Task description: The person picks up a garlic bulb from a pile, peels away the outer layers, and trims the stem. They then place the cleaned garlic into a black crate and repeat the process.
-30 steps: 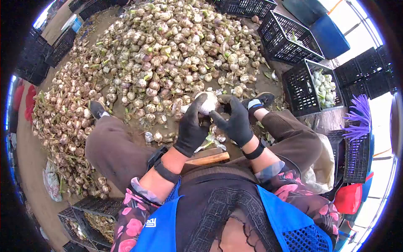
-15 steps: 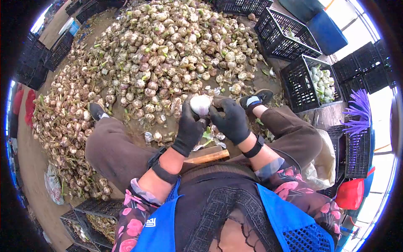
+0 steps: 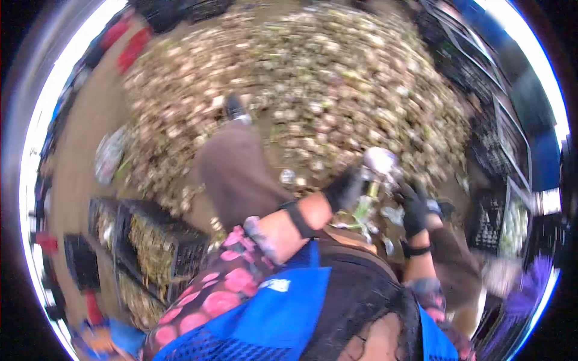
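Note:
My left hand (image 3: 348, 188), in a dark glove, is closed on a whitish garlic bulb (image 3: 380, 161) above my lap. A greenish stem seems to hang below the bulb. To the right of it and apart from the bulb is my gloved right hand (image 3: 413, 209); motion blur smears its fingers, so I cannot make out whether they hold anything. Beyond both hands spreads a large heap of garlic bulbs (image 3: 313, 90) on the ground. Green and white trimmings (image 3: 363, 210) lie under the hands, between my legs.
At the lower left, black crates (image 3: 117, 240) hold dry straw-like material. Another dark crate (image 3: 486, 219) stands at the right beside whitish contents (image 3: 515, 225). A plastic bag (image 3: 110, 155) lies left of the heap, and a purple bundle (image 3: 530, 289) is at the far right.
The view has swung to the left and blurred, shifting everything in it. My right hand has come away from the garlic bulb, while my left keeps hold of it.

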### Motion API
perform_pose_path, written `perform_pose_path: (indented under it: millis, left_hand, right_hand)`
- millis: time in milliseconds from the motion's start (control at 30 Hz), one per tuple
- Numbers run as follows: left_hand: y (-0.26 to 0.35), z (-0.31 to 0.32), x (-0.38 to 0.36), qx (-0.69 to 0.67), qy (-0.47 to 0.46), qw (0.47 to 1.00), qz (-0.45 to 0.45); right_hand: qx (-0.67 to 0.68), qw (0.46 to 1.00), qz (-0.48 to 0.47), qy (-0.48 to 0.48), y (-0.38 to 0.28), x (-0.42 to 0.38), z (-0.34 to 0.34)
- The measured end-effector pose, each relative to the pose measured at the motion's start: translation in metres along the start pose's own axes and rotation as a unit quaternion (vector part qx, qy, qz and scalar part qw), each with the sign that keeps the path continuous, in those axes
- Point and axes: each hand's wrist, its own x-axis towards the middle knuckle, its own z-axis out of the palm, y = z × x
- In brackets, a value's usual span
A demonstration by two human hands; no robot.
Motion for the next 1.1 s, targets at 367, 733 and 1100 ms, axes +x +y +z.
perform_pose_path:
  millis: [367,733,1100]
  left_hand:
    - [0.136,-0.053,-0.100,-0.372,0.123,0.875,0.283]
    - [0.121,-0.094,-0.232,-0.322,0.164,0.906,0.223]
    - [0.099,-0.002,-0.169,0.040,-0.009,0.998,-0.054]
  right_hand:
    - [-0.029,0.991,0.131,-0.020,-0.002,0.015,0.014]
    - [-0.171,0.962,-0.061,-0.203,-0.065,-0.025,0.102]
    - [-0.064,0.914,-0.100,-0.387,-0.119,-0.092,0.175]
